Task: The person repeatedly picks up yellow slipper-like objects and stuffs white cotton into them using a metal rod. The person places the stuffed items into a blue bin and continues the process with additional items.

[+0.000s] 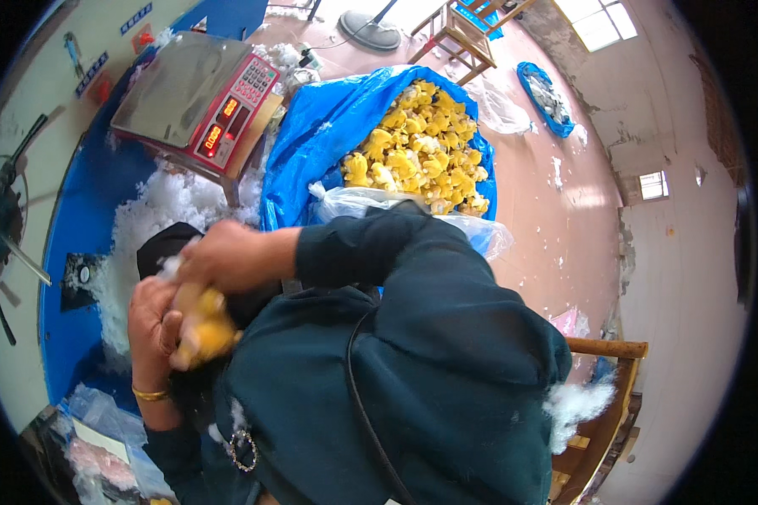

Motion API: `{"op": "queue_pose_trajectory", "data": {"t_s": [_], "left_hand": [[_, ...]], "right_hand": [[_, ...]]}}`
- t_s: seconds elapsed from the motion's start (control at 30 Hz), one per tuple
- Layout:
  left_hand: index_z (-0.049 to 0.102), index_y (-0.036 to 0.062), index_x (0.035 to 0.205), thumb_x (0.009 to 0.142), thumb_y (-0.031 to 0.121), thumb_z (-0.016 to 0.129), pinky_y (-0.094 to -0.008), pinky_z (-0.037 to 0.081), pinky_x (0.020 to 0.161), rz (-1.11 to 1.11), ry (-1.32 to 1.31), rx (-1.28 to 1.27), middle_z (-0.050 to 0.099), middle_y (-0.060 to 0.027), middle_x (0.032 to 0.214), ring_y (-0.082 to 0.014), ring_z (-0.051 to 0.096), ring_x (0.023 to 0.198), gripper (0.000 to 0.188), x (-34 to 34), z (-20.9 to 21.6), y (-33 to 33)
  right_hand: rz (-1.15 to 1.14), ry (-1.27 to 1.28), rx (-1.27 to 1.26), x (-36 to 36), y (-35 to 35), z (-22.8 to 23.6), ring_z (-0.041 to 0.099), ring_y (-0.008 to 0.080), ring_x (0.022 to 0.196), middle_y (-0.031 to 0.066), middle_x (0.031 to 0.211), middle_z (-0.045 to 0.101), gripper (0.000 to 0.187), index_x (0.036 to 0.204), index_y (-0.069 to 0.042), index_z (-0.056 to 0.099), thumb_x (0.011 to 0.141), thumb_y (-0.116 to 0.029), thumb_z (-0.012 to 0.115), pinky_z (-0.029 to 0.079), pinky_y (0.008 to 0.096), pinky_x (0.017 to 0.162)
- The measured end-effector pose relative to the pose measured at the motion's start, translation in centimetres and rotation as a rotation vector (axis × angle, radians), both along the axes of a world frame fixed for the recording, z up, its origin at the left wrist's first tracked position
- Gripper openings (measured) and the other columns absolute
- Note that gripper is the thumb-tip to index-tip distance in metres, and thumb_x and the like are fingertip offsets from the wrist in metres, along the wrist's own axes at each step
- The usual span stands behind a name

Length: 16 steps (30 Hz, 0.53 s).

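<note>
A small yellow plush toy [204,326] sits between both my hands, close to my chest. My left hand [152,324], with a gold bangle at the wrist, cups it from below and from the left. My right hand [227,255] presses down on its top, with a tuft of white stuffing at the fingertips. My dark green sleeve crosses the middle of the view and hides the toy's lower part.
A big blue sack [312,143] full of yellow plush toys [421,143] stands ahead. A weighing scale [198,93] with a steel pan sits at the upper left. Loose white stuffing [156,215] lies heaped on the blue surface. A wooden chair [606,404] is at my right.
</note>
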State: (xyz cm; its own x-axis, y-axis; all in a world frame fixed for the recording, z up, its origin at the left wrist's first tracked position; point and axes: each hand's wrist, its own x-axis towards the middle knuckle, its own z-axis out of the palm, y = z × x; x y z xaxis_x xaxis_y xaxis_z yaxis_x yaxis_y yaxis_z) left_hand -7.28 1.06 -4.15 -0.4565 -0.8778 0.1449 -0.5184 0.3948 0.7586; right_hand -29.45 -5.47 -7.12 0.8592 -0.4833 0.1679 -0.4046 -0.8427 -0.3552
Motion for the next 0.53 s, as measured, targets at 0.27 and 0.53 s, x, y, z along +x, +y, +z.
{"op": "queue_pose_trajectory", "data": {"t_s": [0.27, 0.53], "left_hand": [[0.061, 0.0035, 0.118, 0.096, 0.023, 0.054, -0.0367, 0.041, 0.099, 0.702, -0.339, -0.004, 0.057, -0.0103, 0.126, -0.0261, 0.051, 0.118, 0.03, 11.4, -3.7, 5.7], [0.058, 0.0006, 0.123, 0.094, 0.038, 0.053, -0.0384, 0.042, 0.099, 1.104, -1.383, 0.427, 0.063, -0.0206, 0.116, -0.0342, 0.057, 0.111, 0.047, 29.6, -4.4, 25.0]], "right_hand": [[-0.941, 0.58, -0.177, -27.2, -1.5, -9.3, 0.067, 0.0245, 0.088, 0.0085, 0.093, 0.068, 0.017, 0.091, -0.014, 0.069, 0.08, -0.025, 0.063, 0.054, 0.0367, 0.07], [-0.758, 0.644, 0.735, -21.8, 1.0, -12.4, 0.068, 0.0254, 0.086, 0.0141, 0.093, 0.07, 0.042, 0.113, -0.015, 0.066, 0.074, -0.029, 0.068, 0.054, 0.0377, 0.077]]}}
